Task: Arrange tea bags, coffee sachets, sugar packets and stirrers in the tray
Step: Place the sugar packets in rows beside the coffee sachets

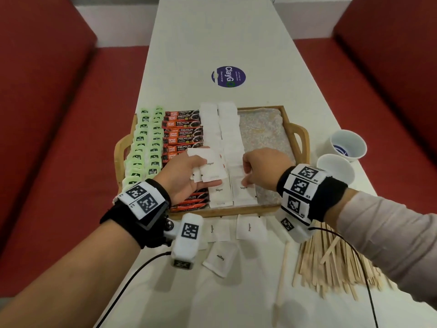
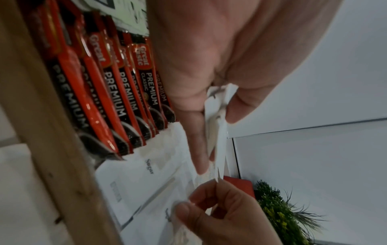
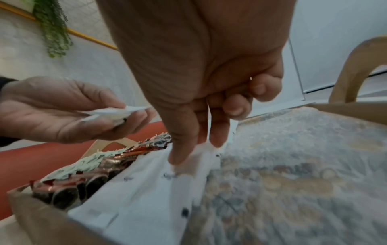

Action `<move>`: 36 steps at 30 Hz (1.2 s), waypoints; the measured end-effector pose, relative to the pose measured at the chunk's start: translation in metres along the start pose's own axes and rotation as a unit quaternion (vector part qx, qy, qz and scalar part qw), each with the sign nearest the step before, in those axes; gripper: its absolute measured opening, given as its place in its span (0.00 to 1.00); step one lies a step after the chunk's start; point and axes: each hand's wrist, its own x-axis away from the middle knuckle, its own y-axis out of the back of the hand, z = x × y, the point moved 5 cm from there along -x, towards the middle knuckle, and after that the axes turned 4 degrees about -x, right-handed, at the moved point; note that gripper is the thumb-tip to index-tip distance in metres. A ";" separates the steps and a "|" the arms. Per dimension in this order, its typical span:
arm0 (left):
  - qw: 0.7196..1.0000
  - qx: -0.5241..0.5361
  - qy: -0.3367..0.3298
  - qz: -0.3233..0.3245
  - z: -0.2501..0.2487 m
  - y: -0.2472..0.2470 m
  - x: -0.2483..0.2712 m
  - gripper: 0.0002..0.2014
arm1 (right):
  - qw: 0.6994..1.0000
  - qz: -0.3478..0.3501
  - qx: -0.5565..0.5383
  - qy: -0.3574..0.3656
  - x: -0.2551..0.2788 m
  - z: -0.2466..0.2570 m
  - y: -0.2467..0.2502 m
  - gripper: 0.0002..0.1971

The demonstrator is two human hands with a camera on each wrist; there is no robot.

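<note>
Left hand (image 1: 186,176) sits just left of frame centre in the head view, palm turned up and inward over the coffee sachets (image 1: 183,133), forearm entering from lower left. Its grip is narrow: thumb and fingers pinch a small stack of sugar packets (image 1: 208,168), edges fanned. Right hand (image 1: 262,171) is at centre frame, knuckles up, wrist bent down, forearm entering from lower right. Thumb and forefinger pinch the upper edge of one sugar packet (image 3: 201,149) in the right-hand white row inside the tray (image 1: 300,136); the other fingers are curled back. In the tray, left to right: green tea bags (image 1: 146,143), coffee sachets, two rows of sugar packets, then bare patterned liner. Loose sugar packets (image 1: 250,229) lie on the counter (image 1: 212,39) below the tray; the stirrers (image 1: 331,259) are piled at lower right.
</note>
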 end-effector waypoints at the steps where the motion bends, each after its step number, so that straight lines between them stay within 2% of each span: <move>1: 1.000 -0.012 -0.002 0.000 0.000 0.000 0.000 0.15 | 1.000 -0.017 -0.012 0.005 0.000 0.001 0.003 0.09; 4: 0.998 -0.055 -0.016 -0.004 0.000 0.000 -0.002 0.18 | 0.991 -0.066 -0.113 0.022 -0.001 0.005 0.014 0.08; 7: 0.992 -0.111 -0.050 -0.021 -0.001 0.000 -0.002 0.21 | 0.972 -0.069 -0.222 0.039 0.000 0.013 0.021 0.07; 10: 0.981 -0.165 -0.092 -0.042 -0.003 0.001 -0.002 0.21 | 0.963 -0.058 -0.258 0.057 0.001 0.021 0.020 0.09; 13: 0.979 -0.166 -0.108 -0.058 -0.003 0.005 -0.001 0.19 | 0.958 -0.064 -0.274 0.051 -0.001 0.022 0.019 0.07; 18: 0.978 -0.134 -0.119 -0.106 -0.012 0.021 0.002 0.10 | 0.971 -0.043 -0.231 0.032 -0.003 0.018 0.010 0.07; 25: 0.979 -0.121 -0.122 -0.111 -0.012 0.027 0.004 0.10 | 0.989 0.019 -0.143 0.036 -0.006 0.032 -0.017 0.06; 28: 0.980 -0.119 -0.117 -0.105 -0.011 0.027 0.003 0.08 | 0.992 0.017 -0.120 0.030 -0.007 0.034 -0.019 0.06; 36: 0.988 -0.095 -0.083 -0.085 -0.005 0.026 -0.002 0.13 | 0.997 0.006 -0.070 0.017 -0.011 0.037 -0.020 0.08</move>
